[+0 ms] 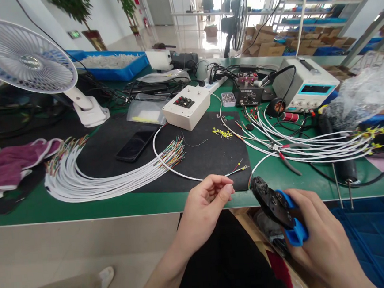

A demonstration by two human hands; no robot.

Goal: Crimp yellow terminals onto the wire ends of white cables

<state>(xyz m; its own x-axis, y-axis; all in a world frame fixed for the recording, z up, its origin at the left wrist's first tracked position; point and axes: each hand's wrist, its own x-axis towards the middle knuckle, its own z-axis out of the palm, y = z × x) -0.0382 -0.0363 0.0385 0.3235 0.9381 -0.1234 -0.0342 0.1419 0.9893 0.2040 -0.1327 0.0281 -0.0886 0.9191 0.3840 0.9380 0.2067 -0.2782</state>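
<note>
My left hand (205, 209) is closed at the table's front edge, thumb and fingertips pressed together. Whatever may be in that pinch is too small or hidden to make out. A white cable (181, 176) passes behind its knuckles, and whether the hand touches it I cannot tell. Past the fingers, the cable's thin wires (236, 170) end in yellow tips. My right hand (325, 235) is wrapped round crimping pliers (277, 208) with blue handles, their dark jaws pointing up and left. Small yellow ferrules (222, 133) lie loose on the black mat (209, 156).
Bundled white cables (98, 187) lie left, beside a phone (137, 144). More cables (322, 149) with yellow tips lie right. A white switch box (189, 108), a power supply (310, 86), a soldering station (249, 93) and a fan (29, 61) stand behind. Screwdrivers (347, 171) reach the front edge.
</note>
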